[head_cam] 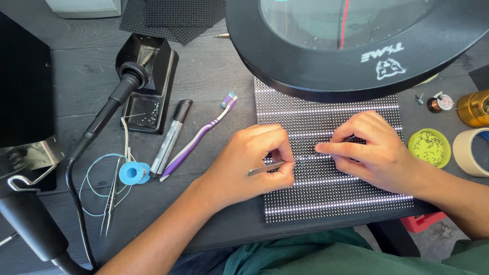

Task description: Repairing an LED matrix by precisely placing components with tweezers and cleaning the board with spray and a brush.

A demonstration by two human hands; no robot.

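Dark workbench (214,71): left hand (249,163) fingers pinch tweezers (267,168) on LED panel (326,198), right hand (372,147) fingers curled empty

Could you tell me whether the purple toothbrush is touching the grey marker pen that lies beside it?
Apart. The head view shows a strip of bare table between the purple toothbrush and the grey marker pen along their whole length.

Two bare hands: left hand (254,158), right hand (374,150). One black dot-grid LED panel (331,198). One metal tweezers in hand (267,168); second metal tweezers (111,203) on table. One purple-white toothbrush (201,135). One black-grey marker pen (171,136). One yellow-green round lid (429,147).
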